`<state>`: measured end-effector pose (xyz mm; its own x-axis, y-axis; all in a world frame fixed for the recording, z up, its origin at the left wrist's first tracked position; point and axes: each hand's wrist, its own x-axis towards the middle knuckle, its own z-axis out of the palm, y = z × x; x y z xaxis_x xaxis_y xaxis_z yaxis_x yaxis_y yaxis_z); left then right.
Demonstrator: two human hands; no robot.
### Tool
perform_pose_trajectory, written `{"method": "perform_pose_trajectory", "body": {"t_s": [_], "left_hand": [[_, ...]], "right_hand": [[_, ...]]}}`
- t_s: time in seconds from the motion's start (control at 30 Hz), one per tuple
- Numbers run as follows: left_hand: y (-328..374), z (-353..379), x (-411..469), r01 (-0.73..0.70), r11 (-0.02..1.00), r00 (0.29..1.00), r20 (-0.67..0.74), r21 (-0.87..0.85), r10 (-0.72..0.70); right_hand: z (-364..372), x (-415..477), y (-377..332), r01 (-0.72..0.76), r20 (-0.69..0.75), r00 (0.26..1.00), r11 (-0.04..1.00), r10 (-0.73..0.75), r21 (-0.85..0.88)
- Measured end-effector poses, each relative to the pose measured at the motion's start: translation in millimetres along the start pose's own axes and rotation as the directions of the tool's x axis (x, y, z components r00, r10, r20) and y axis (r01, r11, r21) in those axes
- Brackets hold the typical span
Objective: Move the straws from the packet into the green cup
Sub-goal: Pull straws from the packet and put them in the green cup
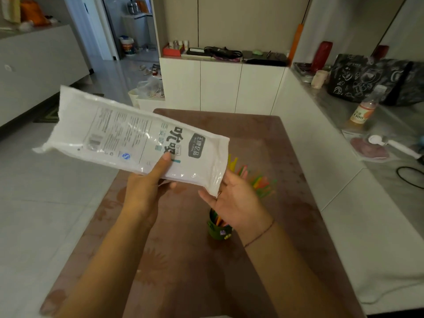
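Left hand (146, 191) pinches the white printed plastic packet (128, 136) above the brown table (263, 138), thumb on top; right hand (236, 200) lies open beneath its lower end; multicoloured plastic straws (261, 183) stand in the small green cup (218, 232) below.

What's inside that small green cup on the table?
Coloured straws stand in the green cup, their tips fanning out beyond the right hand. That hand covers their middles and part of the cup's mouth, so the count is hidden.
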<state>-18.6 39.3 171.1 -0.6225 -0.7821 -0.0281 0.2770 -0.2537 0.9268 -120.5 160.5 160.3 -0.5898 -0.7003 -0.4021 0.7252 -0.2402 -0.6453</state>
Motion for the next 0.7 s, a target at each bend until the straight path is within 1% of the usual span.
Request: {"method": "perform_pose_trajectory", "body": {"t_s": [0.1,0.3,0.4,0.63,0.7], "left_hand": [[14,10,-8,-0.116,0.987,0.992,0.069,0.112,0.108],[26,18,-20,-0.258,0.930,0.961,0.164,0.262,0.221],[28,20,-21,-0.273,0.909,0.959,0.159,0.314,0.233],[33,23,-22,-0.318,0.901,0.946,0.167,0.296,0.279],[32,22,-22,-0.335,0.884,0.941,0.163,0.326,0.296]], "right_hand": [[-4,-3,3,-0.084,0.025,0.996,0.996,0.083,0.042],[-8,-5,3,-0.137,0.001,0.990,0.986,0.138,0.089],[-11,-5,4,-0.156,-0.009,0.988,0.983,0.157,0.101],[-11,-5,4,-0.171,0.013,0.985,0.983,0.170,0.064],[-10,-6,4,-0.189,0.027,0.982,0.980,0.187,0.060]]}}
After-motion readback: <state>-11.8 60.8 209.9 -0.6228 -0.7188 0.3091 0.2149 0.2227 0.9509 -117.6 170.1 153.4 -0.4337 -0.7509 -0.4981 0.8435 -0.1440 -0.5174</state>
